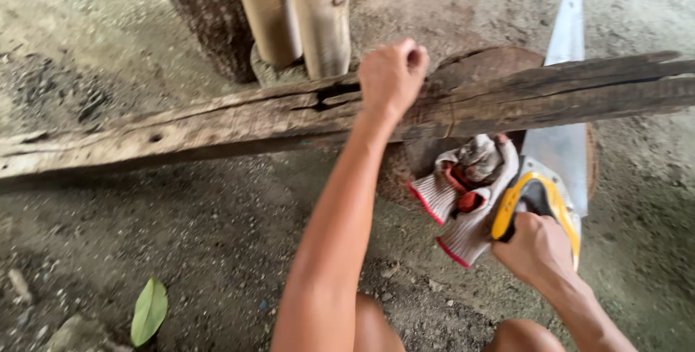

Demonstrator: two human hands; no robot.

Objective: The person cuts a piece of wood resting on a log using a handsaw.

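Weathered grey cracked wooden plank (217,124) lies crosswise, long axis left to right, propped on round rusty stump (478,70). Left hand (391,77) fisted, pressing plank top. Right hand (536,247) nearer body, wrapped round yellow-black handle of steel handsaw (561,142), blade passing under plank, pointing away. Red-trimmed knit gloves (467,193) bunched beside handle. Bamboo poles (300,12) behind; green leaf (150,310) on gritty dirt.

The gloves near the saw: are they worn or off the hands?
Off: the gloves lie crumpled under the plank; both hands are bare.
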